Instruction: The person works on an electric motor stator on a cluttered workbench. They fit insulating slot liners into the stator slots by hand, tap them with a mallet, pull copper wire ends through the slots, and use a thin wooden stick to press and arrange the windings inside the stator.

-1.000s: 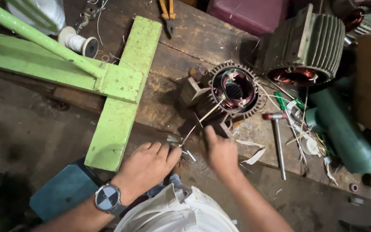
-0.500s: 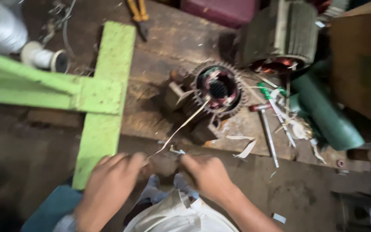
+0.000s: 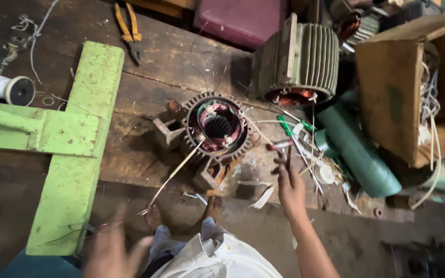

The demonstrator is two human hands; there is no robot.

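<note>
Beside the brown cardboard box (image 3: 387,98), right hand (image 3: 290,189) grips a hammer (image 3: 286,150); left hand (image 3: 110,252) blurred, seemingly open.

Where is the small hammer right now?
In the head view the small hammer lies on the wooden workbench, right of the open motor stator, with the right hand reaching for its handle.

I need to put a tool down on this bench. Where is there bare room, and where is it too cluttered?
Bare boards lie between the green frame and the stator, and above the stator toward the pliers. It is crowded to the stator's right: a hammer by the right hand, screwdrivers, wire scraps and the green cylinder. The left hand is blurred at the bench's front edge.
</note>
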